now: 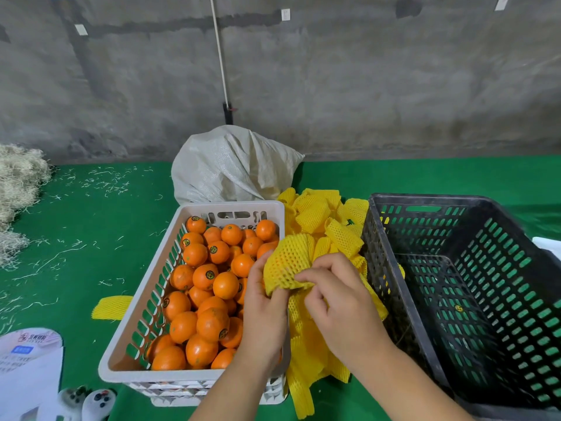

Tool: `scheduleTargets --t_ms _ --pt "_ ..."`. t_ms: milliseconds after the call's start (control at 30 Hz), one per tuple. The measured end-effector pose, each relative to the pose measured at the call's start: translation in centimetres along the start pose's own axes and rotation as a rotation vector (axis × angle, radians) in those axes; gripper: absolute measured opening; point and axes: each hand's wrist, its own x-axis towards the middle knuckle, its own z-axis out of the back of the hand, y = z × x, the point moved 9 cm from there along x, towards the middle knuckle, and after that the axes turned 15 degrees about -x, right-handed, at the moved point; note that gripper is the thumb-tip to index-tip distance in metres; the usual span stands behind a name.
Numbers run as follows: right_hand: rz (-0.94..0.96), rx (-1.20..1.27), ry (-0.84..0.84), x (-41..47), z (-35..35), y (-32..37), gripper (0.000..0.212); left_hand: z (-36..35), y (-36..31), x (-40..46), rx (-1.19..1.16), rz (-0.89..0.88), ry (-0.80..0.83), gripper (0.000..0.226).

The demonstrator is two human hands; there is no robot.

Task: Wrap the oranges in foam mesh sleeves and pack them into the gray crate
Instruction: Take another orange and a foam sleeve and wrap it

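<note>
A white crate (127,335) on the green table holds several loose oranges (212,323). Between it and the dark gray crate (382,268) lies a pile of yellow foam mesh sleeves (321,208). My left hand (264,311) and my right hand (337,296) both hold one yellow sleeve (285,262) above the white crate's right rim. The sleeve bulges round, stretched over an orange that stays hidden inside it. My right fingers pinch the sleeve's lower edge. The gray crate has nothing in it but one small sticker.
A white woven sack (230,165) stands behind the crates. One stray sleeve (110,306) lies left of the white crate. Straw (18,183) is heaped at the far left. Printed paper (30,360) and two controllers (88,399) lie at the front left.
</note>
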Motion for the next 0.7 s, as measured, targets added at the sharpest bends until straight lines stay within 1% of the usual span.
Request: scheduleTargets --t_ms 33,100,167,233,300,333,433,500,533,567,600,633,667,700 --pt "0.023 0.009 -0.017 -0.3 0.0 0.6 0.027 0.2 0.4 -0.2 -0.036 0.006 -0.035 0.052" --pt "-0.031 0.016 -0.017 -0.9 -0.4 0.4 0.034 0.4 1.3 -0.5 -0.124 0.047 -0.056 0.049" --pt "-0.167 -0.011 0.036 -1.4 -1.2 -1.3 0.047 -0.1 2.2 -0.6 -0.214 0.119 0.011 0.047" --pt "-0.242 0.039 0.08 -2.0 -1.7 -2.7 0.056 -0.9 2.3 -0.8 -0.279 0.165 0.097 0.057" --pt "-0.242 0.077 0.049 -1.9 -1.4 -3.3 0.052 -1.2 1.7 -1.0 -0.259 0.135 0.125 0.068" --pt "-0.215 0.068 0.012 -1.8 -1.0 -3.2 0.046 -1.2 1.4 -1.0 -0.223 0.102 0.113 0.067" --pt "-0.109 0.071 -0.077 -1.7 -0.3 -1.9 0.032 -0.8 0.8 -0.7 -0.103 0.009 0.052 0.047" --pt "-0.093 0.114 -0.046 -2.2 -0.7 -1.3 0.032 -0.6 0.4 -0.4 -0.053 -0.024 0.035 0.044" --pt "-0.141 0.173 0.004 -2.4 -1.1 -1.5 0.035 -0.5 0.0 -0.3 -0.029 -0.036 0.029 0.049" --pt "-0.243 0.27 0.071 -2.7 -1.7 -2.2 0.042 -0.5 -0.4 -0.4 0.007 -0.053 0.026 0.057" --pt "-0.384 0.41 0.152 -3.1 -2.3 -3.0 0.053 -0.6 -0.8 -0.6 0.064 -0.075 0.039 0.064" --pt "-0.533 0.572 0.233 -3.5 -3.2 -3.7 0.064 -0.7 -1.0 -0.9 0.139 -0.096 0.074 0.07" --pt "-0.655 0.721 0.309 -4.0 -4.3 -4.1 0.07 -1.1 -0.8 -1.3 0.217 -0.101 0.135 0.075" --pt "-0.708 0.811 0.356 -4.0 -4.9 -4.1 0.072 -1.8 -0.3 -1.8 0.297 -0.084 0.224 0.082"
